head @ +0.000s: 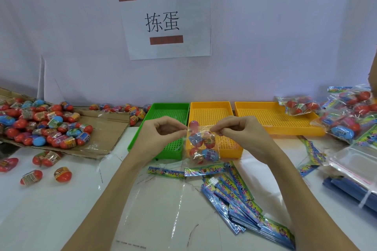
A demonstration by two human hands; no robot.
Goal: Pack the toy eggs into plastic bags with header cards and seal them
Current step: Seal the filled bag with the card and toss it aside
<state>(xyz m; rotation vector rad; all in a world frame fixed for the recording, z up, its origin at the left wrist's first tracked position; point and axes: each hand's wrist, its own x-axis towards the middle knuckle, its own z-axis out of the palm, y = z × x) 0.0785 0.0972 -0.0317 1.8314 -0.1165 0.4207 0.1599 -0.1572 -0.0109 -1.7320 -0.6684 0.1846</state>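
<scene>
So both hands were up over the counter (61, 210), holding one clear plastic bag (202, 144) between them by its top edge. The left hand (161, 136) pinched the bag's left corner with thumb and fingertips, and the right hand (240, 134) pinched the right side of the opening the same way, other fingers curled in. The bag hung down between and just below the two hands, with a handful of toy eggs (201, 141) inside, mostly red plus a couple of blue ones.

Using that bag as the reference: right behind it sat a green tray (163, 108) and a yellow tray (210, 108), with a second yellow tray (271, 116) further right. Just below it lay a loose header card (204, 170), and a fanned stack of header cards (244, 210) sat lower right. Far left was a big pile of loose eggs (40, 124) on flattened cardboard (106, 128). Far right, finished packs (346, 116) were heaped up, with a stack of empty bags (355, 165) nearer me.
</scene>
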